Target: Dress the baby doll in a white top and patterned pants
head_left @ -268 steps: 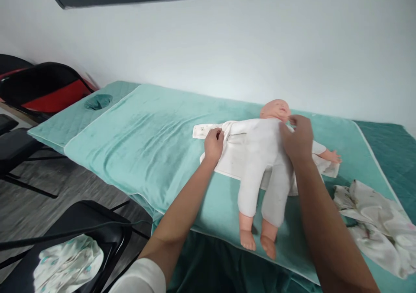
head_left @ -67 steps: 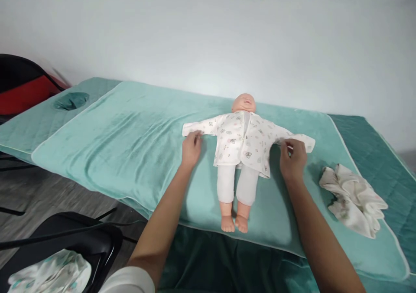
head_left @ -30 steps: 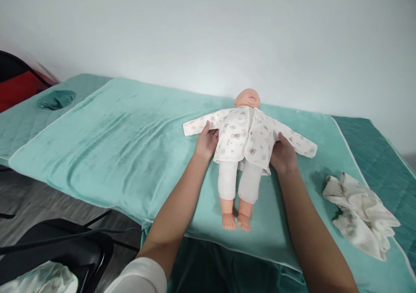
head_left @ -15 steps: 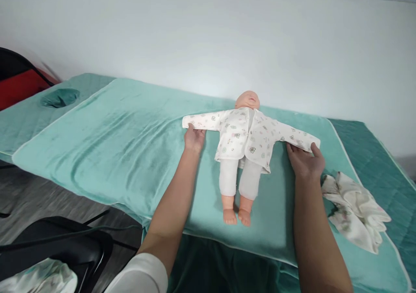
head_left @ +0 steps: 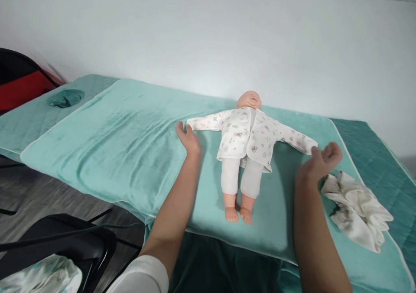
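A baby doll (head_left: 248, 100) lies on its back on a teal blanket (head_left: 130, 141), arms spread wide. It wears a white printed jacket (head_left: 247, 137) and plain white trousers (head_left: 242, 178). My left hand (head_left: 186, 138) rests flat on the blanket, fingers apart, at the cuff of the doll's left-side sleeve. My right hand (head_left: 320, 161) hovers just off the end of the other sleeve, fingers loosely curled, holding nothing.
A crumpled printed cloth (head_left: 355, 208) lies on the blanket right of my right hand. The padded table (head_left: 383, 150) has a face hole (head_left: 65, 98) at its far left. A black chair (head_left: 65, 245) with another cloth (head_left: 39, 278) stands at lower left; a red-and-black chair (head_left: 19, 85) stands beyond.
My hands have slid outward along the sleeves to the cuffs. The right hand has lifted off its sleeve and curled; the left has moved just past its cuff.
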Demonstrator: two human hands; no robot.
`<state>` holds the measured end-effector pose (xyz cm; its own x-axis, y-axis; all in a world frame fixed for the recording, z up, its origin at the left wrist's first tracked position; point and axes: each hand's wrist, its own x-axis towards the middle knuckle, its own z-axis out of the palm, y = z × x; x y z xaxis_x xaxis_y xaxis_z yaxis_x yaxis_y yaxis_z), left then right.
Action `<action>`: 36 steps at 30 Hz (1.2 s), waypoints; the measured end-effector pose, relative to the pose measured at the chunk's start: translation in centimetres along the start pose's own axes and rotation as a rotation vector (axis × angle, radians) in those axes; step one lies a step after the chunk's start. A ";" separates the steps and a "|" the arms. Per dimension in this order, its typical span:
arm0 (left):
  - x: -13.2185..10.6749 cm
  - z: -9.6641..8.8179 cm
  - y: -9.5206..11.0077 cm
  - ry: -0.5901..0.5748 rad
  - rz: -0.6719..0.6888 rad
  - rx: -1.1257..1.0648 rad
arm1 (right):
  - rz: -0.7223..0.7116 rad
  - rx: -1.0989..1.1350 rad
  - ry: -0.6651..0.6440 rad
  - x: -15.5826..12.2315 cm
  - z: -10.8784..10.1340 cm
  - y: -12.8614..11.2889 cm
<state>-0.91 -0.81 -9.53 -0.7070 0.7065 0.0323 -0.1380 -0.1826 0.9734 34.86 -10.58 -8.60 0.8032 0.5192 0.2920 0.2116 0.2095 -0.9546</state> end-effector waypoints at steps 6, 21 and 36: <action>-4.7 -1.7 -0.3 -0.408 0.223 0.326 | -0.199 -0.034 -0.402 -7.9 3.0 -2.6; -9.0 -5.6 1.1 -0.852 0.546 0.888 | -0.221 -0.731 -0.527 -11.0 -1.0 -2.0; -9.6 -6.7 1.3 -0.870 0.508 0.804 | -0.090 -0.644 -0.365 -10.8 -1.8 -2.7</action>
<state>1.05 -12.47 -10.13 0.1677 0.9459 0.2777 0.6813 -0.3148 0.6609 26.58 -18.30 -9.25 0.5552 0.7886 0.2645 0.6423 -0.2044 -0.7387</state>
